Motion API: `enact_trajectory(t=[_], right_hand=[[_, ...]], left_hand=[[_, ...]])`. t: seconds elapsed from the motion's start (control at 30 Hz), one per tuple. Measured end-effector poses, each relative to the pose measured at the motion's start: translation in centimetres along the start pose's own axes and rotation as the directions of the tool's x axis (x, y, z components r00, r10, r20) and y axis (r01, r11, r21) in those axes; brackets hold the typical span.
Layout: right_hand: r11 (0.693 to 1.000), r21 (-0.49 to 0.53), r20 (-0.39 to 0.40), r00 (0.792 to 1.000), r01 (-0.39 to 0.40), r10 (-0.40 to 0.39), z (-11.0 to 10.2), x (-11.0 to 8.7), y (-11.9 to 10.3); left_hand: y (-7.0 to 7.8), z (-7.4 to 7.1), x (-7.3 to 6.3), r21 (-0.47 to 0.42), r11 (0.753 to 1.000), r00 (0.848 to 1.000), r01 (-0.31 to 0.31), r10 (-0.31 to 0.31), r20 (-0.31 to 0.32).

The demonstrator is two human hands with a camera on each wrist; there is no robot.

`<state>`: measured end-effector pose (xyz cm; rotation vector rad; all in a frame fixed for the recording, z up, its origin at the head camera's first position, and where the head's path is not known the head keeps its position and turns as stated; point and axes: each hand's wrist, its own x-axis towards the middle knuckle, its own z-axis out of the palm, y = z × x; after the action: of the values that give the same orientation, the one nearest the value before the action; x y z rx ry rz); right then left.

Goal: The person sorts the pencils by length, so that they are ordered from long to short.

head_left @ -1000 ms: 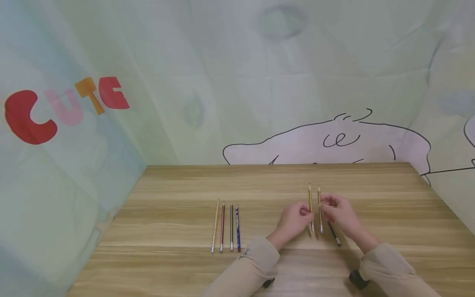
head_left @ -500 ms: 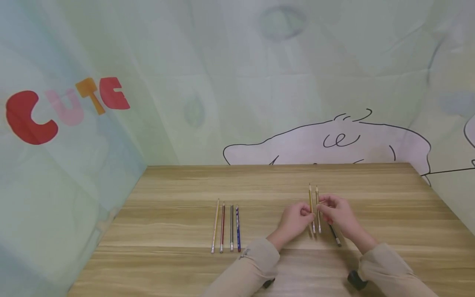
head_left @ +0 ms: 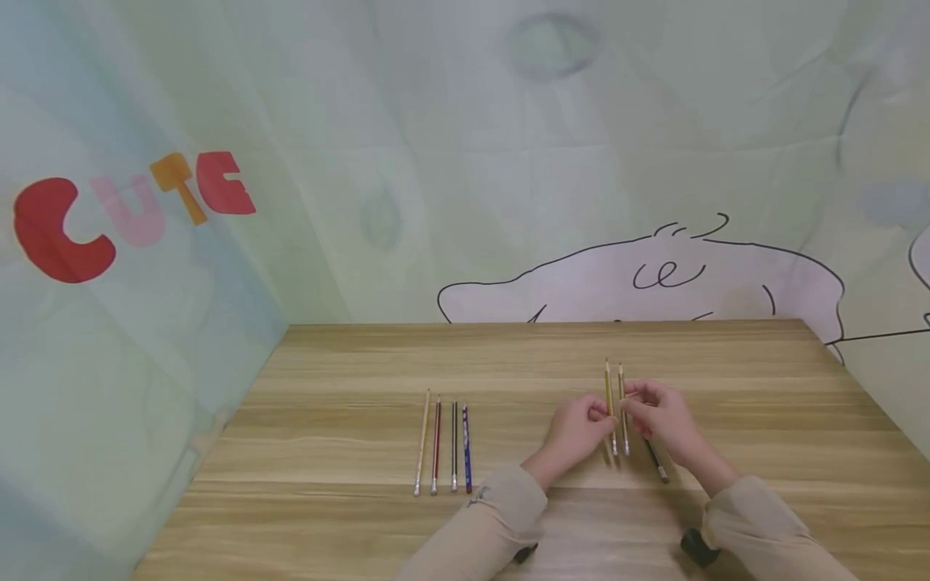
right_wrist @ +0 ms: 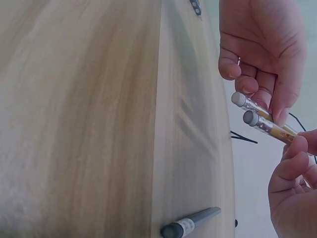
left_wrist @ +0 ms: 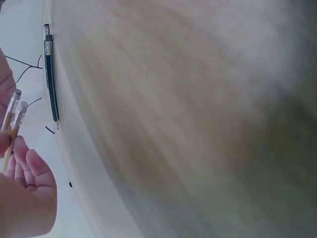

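My left hand (head_left: 577,428) pinches a yellow pencil (head_left: 609,383) between thumb and fingers, its sharpened tip pointing away from me. Just to its right, a second yellowish pencil (head_left: 622,386) is pinched by my right hand (head_left: 664,415). The two pencils stand close side by side, nearly parallel, raised over the table. In the right wrist view their eraser ends show near each other, one eraser white (right_wrist: 238,99) and the other grey (right_wrist: 251,118). A dark pencil (head_left: 656,461) lies slanted on the table, partly hidden under my right hand.
On the wooden table (head_left: 349,355), left of my hands, several pencils lie in a row: yellow (head_left: 422,444), red (head_left: 436,444), black (head_left: 454,448) and blue (head_left: 467,452). A printed cloth backdrop (head_left: 465,161) rises behind the table and along its left side.
The pencil in my right hand has come slightly left, nearer the one in my left hand. Over the last half second both hands have stayed almost still.
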<state>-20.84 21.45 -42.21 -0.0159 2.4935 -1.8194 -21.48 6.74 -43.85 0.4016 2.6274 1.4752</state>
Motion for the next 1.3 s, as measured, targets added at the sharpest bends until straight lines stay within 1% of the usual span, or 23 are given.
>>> enact_trajectory(t=[0.2, 0.4, 0.63, 0.83, 0.97, 1.1, 1.23, 1.3], right_hand=[[1.000, -0.002, 0.014, 1.000, 0.004, -0.004, 0.2, 0.2, -0.4], [1.000, 0.007, 0.012, 1.000, 0.025, -0.025, 0.8, 0.7, -1.1], [0.999, 0.011, 0.026, 0.999, 0.030, -0.031, 1.7, 1.0, -2.1], [1.000, -0.001, 0.042, 0.999, 0.023, -0.023, 2.5, 1.2, -2.6], [1.000, 0.016, 0.047, 0.999, 0.018, -0.019, 2.9, 1.5, -2.8], [0.999, 0.038, 0.055, 0.998, 0.019, -0.021, 3.4, 1.8, -2.7], [0.999, 0.043, 0.052, 0.998, 0.023, -0.025, 4.0, 2.2, -2.8], [0.999, 0.047, 0.050, 0.998, 0.023, -0.025, 4.3, 2.2, -3.0]], left_hand=[[0.1, -0.6, 0.3, -0.013, 1.000, 1.000, 0.017, -0.016, 0.014], [0.0, -1.8, 0.9, 0.001, 1.000, 1.000, 0.003, -0.003, -0.015], [-0.3, -3.5, 1.3, 0.026, 0.999, 0.999, 0.037, -0.037, -0.030], [-0.7, -5.0, 1.4, 0.054, 0.997, 0.998, 0.061, -0.060, -0.026], [-1.0, -5.8, 1.4, 0.096, 0.993, 0.997, 0.069, -0.066, -0.030], [-1.2, -6.4, 1.5, 0.119, 0.988, 0.995, 0.100, -0.098, -0.017], [-1.3, -7.2, 1.2, 0.136, 0.984, 0.993, 0.114, -0.114, -0.004], [-1.4, -7.6, 1.0, 0.144, 0.983, 0.994, 0.111, -0.113, 0.003]])
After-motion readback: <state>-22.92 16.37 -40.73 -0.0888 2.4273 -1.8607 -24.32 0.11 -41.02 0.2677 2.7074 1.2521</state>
